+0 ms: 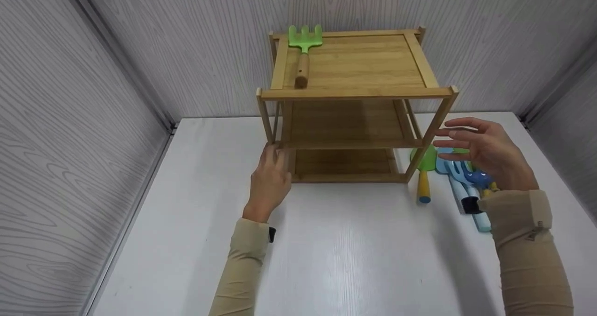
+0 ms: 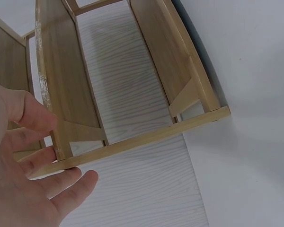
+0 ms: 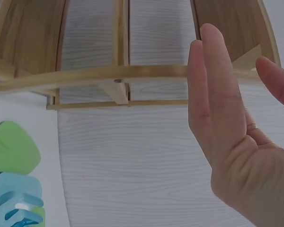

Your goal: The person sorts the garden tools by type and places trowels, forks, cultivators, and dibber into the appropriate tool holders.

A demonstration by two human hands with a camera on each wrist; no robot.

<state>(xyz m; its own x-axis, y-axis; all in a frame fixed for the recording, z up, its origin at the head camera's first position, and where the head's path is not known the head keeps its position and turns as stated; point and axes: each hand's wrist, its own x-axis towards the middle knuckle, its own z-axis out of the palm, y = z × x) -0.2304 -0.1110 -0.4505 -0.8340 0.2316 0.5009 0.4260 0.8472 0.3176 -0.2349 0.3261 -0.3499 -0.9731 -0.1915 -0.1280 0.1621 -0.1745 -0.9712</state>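
Head view: my left hand (image 1: 269,179)'s gripping the rack (image 1: 359,93); at its four o'clock, my right hand (image 1: 496,151), fingers apart, is part-hiding tools (image 1: 458,190).

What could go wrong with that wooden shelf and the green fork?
The green fork lies on top with nothing holding it, so it might slide off if the wooden shelf tips. Only the left hand grips; the right hand is open, so a one-sided lift could tilt it. The green shovel lies close to the shelf's right side and might get bumped.
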